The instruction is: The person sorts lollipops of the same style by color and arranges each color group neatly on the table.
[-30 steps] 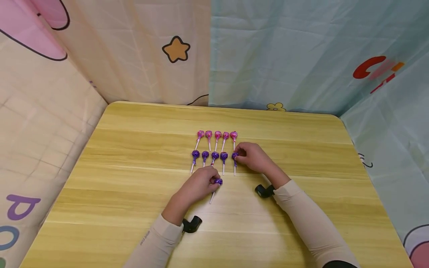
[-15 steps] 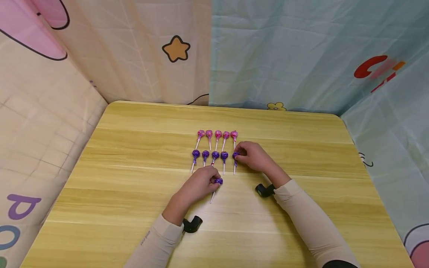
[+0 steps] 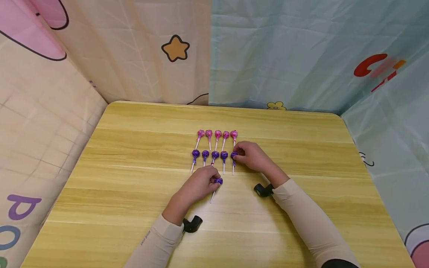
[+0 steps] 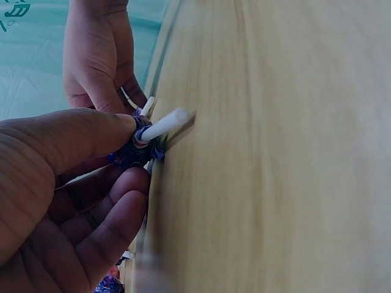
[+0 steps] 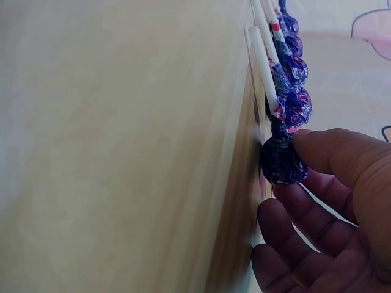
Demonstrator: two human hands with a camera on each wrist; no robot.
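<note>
My left hand [image 3: 200,182] pinches a purple-wrapped lollipop [image 3: 218,181] by its head between thumb and fingers, in front of the rows. Its white stick [image 4: 166,124] points toward the camera in the left wrist view. At the right end of the purple row, my right hand [image 3: 252,156] pinches another purple lollipop [image 5: 285,160] by its head, the stick lying toward me. Several purple lollipops [image 3: 223,155] line up left of it, heads away from me. Behind them lies a row of pink-wrapped lollipops [image 3: 218,134]; the right one's stick partly meets my right fingertips.
All lies on a wood-grain table [image 3: 117,178] with rounded far corners. Printed curtains [image 3: 275,52] hang around its back and sides. A black wrist device [image 3: 192,224] sits by the left cuff, and a similar black device [image 3: 263,190] by the right cuff.
My right hand has shifted slightly left with its purple lollipop, bringing it a little closer to its neighbour. My left hand and its lollipop stay where they were.
</note>
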